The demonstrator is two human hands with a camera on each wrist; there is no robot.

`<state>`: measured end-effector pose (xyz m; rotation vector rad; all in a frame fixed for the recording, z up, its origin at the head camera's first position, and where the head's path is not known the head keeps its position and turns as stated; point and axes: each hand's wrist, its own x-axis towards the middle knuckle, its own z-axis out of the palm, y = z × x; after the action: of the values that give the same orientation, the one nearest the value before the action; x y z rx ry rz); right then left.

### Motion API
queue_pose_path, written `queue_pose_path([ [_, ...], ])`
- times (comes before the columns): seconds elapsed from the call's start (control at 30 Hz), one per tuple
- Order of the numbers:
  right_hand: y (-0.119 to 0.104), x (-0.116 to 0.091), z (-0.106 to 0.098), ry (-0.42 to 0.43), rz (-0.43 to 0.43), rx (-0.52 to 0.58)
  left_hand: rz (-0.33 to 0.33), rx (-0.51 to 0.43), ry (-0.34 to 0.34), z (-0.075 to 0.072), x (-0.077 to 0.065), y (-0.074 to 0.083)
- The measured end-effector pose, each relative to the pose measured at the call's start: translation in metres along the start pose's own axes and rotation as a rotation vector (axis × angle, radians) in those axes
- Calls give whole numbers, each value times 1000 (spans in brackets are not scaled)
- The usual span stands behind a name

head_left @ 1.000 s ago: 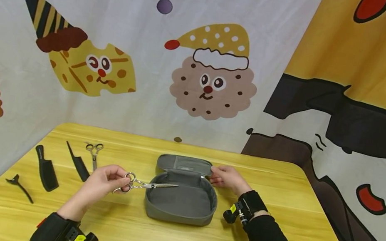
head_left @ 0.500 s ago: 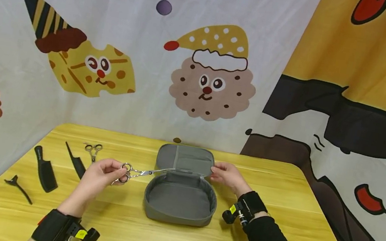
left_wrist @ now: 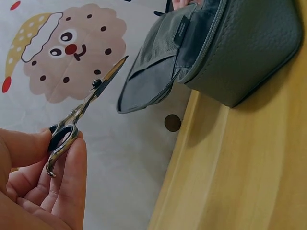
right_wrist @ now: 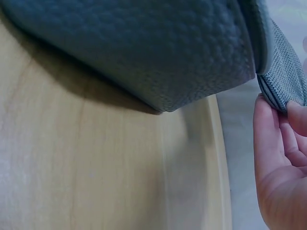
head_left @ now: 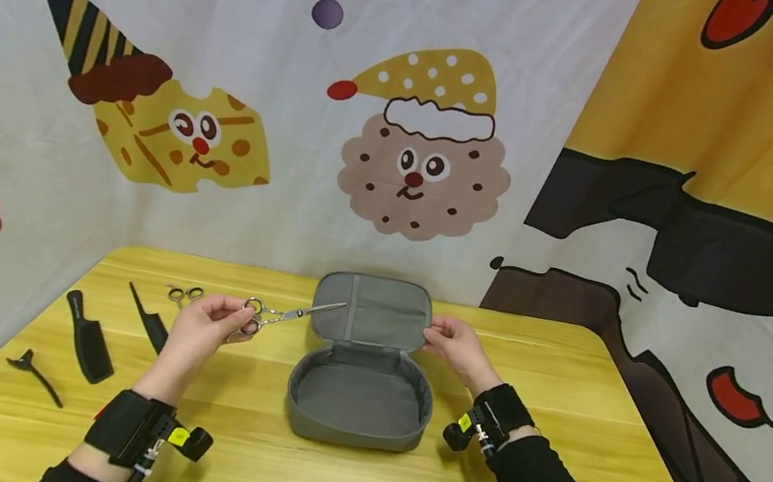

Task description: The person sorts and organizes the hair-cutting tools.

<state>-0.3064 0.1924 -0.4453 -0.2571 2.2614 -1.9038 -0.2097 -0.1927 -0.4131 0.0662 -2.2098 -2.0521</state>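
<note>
A grey zip case (head_left: 356,430) stands on the table with its lid (head_left: 390,313) raised at the back; a mesh pocket lines the lid. My right hand (head_left: 461,352) pinches the lid's right edge between thumb and fingers, which the right wrist view also shows at the lid (right_wrist: 288,72). My left hand (head_left: 203,334) pinches a pair of silver scissors (head_left: 291,315) by the finger rings. The blades point right, in front of the lid's left part in the head view. In the left wrist view the scissors (left_wrist: 86,103) are held in the air, apart from the lid.
On the table's left lie a wide black comb (head_left: 88,339), a tail comb (head_left: 150,319) partly behind my left hand, a small black clip-like piece (head_left: 36,374) and second scissors (head_left: 185,294), mostly hidden. A printed curtain (head_left: 206,229) hangs behind the table (head_left: 548,469).
My right hand keeps its pinch while the lid has tilted up to stand more upright. My left hand has lifted the scissors up and away from over the case's opening to before the lid.
</note>
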Motion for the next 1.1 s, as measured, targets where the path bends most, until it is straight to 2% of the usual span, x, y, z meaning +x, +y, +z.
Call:
queue_pose_path([
  [0.27,-1,-2,3,42,-34,10,-27,-10,37,3,12,-1],
  [0.43,1,-2,2,45,-62,17,-37,-16,37,5,19,-1],
  [0.67,0,-4,0,39,-108,-32,-49,-63,35,10,27,3],
  [0.8,0,-4,0,25,-128,-41,-51,-57,30,12,30,2],
  [0.93,1,-4,1,18,-140,-33,-39,-51,16,15,37,0],
  [1.1,1,-5,1,23,-146,-47,16,-24,5,20,42,-2],
])
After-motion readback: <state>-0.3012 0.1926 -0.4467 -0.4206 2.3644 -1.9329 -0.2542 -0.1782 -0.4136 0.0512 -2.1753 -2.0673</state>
